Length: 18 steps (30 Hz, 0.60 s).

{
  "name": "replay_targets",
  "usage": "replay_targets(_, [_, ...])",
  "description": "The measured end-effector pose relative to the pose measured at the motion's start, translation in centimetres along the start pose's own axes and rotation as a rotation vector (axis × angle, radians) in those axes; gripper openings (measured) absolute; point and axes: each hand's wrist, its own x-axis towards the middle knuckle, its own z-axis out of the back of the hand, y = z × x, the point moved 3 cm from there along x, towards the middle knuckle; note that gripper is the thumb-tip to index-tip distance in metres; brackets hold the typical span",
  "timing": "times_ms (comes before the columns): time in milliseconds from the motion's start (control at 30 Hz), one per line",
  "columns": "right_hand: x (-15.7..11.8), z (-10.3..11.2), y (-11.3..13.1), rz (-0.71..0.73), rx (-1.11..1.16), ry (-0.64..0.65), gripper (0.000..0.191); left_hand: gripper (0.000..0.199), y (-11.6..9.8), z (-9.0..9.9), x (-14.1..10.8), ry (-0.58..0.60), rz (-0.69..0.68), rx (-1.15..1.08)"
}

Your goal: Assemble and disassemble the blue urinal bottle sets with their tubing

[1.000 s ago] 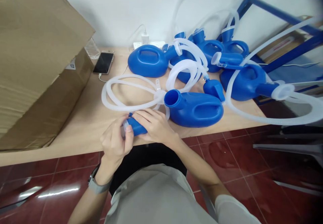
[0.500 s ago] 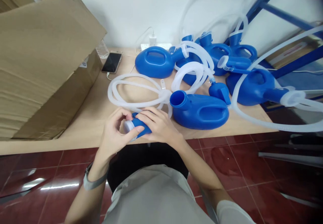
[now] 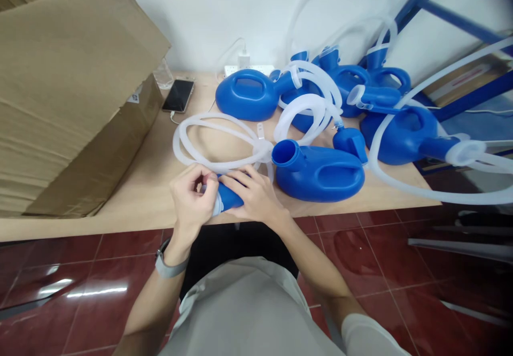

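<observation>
A white wall [image 3: 224, 8] backs the table [image 3: 136, 191] — glossy red tiles [image 3: 344, 254] below.

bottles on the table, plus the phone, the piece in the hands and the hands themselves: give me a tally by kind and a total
Blue plastic bottles: 6 visible, some partly hidden
Blue plastic cylindrical piece with a translucent end: 1
Black-screened rectangular phone: 1
Bare hands, left hand and right hand: 2
Total: 10

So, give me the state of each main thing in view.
Short blue plastic piece with whitish end: held by left grip and right grip.
Nearest blue plastic jug: mouth open.
Leftmost translucent white plastic hose: coiled.
Flat black phone: dark screen, cable plugged in.
White rectangular power strip: charger plugged in.
Large brown cardboard box: flap folded out.
</observation>
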Motion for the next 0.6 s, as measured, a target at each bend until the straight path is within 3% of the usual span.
replay_targets(67, [0.0, 0.2, -0.4, -0.004, -0.021, -0.020, 0.055, 0.028, -0.5, 0.3, 0.1, -0.032, -0.063, 0.042])
replay_targets(167, [0.1, 0.5, -1.0, -0.002, -0.034, -0.087, 0.053, 0.017, -0.9, 0.5, -0.3, 0.077, -0.230, 0.087])
replay_targets(267, [0.4, 0.8, -1.4, -0.007, -0.021, -0.151, 0.050, 0.050, -0.5, 0.4, -0.9, 0.155, -0.426, 0.254])
replay_targets(333, [0.5, 0.9, -1.3, 0.014, -0.011, -0.189, 0.049, 0.063, 0.2, 0.3, -1.3, 0.090, -0.574, 0.424])
replay_targets(433, [0.7, 0.7, -0.9, 0.054, 0.010, -0.243, 0.048, 0.058, 1.2, 0.0, -1.6, -0.014, -0.730, 0.564])
replay_targets(500, [0.6, 0.6, -0.8, 0.056, 0.023, -0.255, 0.047, 0.057, 1.6, 0.0, -1.5, -0.029, -0.719, 0.565])
replay_targets(533, [0.5, 0.5, -0.8, 0.054, 0.020, -0.262, 0.046, 0.060, 1.8, 0.0, -1.4, -0.027, -0.640, 0.526])
replay_targets(600, [0.3, 0.3, -0.8, 0.067, -0.007, -0.281, 0.043, 0.070, 2.3, 0.4, -1.0, -0.032, -0.358, 0.395])
